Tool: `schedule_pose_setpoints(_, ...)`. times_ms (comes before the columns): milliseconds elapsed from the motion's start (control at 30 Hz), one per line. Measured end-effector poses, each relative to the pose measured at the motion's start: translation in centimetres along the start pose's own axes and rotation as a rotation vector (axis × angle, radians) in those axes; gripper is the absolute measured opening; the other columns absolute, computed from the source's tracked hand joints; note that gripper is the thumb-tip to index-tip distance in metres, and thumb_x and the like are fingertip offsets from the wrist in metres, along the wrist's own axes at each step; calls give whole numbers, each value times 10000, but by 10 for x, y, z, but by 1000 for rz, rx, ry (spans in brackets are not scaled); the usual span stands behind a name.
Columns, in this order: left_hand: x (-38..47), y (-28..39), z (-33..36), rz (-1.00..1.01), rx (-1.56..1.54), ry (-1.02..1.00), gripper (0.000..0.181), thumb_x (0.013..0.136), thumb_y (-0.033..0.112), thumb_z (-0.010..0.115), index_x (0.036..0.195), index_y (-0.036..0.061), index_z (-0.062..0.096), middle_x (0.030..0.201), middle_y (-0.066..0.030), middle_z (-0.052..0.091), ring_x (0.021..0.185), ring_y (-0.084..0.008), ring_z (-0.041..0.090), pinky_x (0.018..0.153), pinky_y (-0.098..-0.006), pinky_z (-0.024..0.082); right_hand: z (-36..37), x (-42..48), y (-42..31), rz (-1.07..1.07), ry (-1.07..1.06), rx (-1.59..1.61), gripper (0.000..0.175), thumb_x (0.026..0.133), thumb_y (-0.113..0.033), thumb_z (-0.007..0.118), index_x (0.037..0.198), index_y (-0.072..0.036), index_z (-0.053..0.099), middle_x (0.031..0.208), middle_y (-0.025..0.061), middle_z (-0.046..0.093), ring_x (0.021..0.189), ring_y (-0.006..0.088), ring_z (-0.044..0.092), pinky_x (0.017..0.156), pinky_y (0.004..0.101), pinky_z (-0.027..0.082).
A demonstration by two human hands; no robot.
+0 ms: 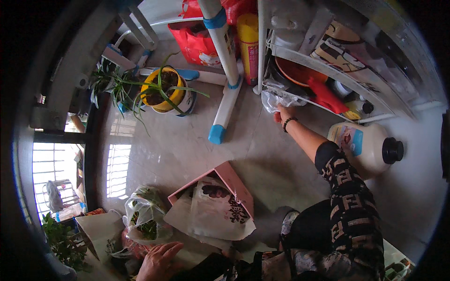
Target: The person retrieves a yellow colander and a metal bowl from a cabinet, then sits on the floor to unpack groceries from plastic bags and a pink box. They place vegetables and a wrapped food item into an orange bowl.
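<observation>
My right hand (pixel 282 115) reaches to the lower tier of a white wire shelf rack (pixel 316 58). Its fingers are closed on a crumpled clear plastic bag (pixel 272 101) that hangs over the tier's front edge. Down at the lower left, my left hand (pixel 161 260) is held palm down, with nothing visible in it. Just beyond that hand stands a thin plastic bag of leafy greens (pixel 146 217). A pink box (pixel 240 186) sits on the floor between the two hands, with a printed pale bag (pixel 211 207) sticking out of it.
A large white jug with a black cap (pixel 365 149) lies by the rack. The rack holds an orange-red bowl (pixel 299 70) and a red item (pixel 327 95). A white-and-blue stand leg (pixel 225 109), a yellow pot (pixel 160 100), a yellow spray can (pixel 248 45) and a red bag (pixel 197 44) are farther off.
</observation>
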State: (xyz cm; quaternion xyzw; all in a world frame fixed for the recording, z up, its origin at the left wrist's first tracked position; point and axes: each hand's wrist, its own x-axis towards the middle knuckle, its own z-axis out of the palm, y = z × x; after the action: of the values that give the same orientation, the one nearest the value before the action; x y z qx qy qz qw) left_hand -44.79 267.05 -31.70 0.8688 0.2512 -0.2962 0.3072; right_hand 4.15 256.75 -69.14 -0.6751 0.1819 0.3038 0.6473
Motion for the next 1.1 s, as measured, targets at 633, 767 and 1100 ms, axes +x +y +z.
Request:
schedule_pose_setpoints(633,-1,-22,15,-19,-10,-43,546,685,206,677,1189,86,507,1185,-146,515,1073,-345,492,881,-413,421,-24,-18,-14,-239,26,-196,116,808,-149,598,881,-72,553,766,24,585,595,103,583,456,242,472)
schedule_pose_setpoints(767,1,-13,10,-23,-1,-68,528,703,201,661,1189,74,500,1174,-153,515,1058,-352,494,877,-412,421,-44,-83,-41,-1118,-183,-719,274,718,-57,608,978,-79,522,912,83,576,786,198,596,638,305,487)
schedule_pose_setpoints(1100,12,25,-10,245,197,46,457,726,156,660,1148,56,514,1119,-135,560,1009,-301,548,898,-399,411,-90,-84,-128,-1340,493,-1175,291,647,9,569,921,-77,521,1009,104,550,939,326,519,811,423,421)
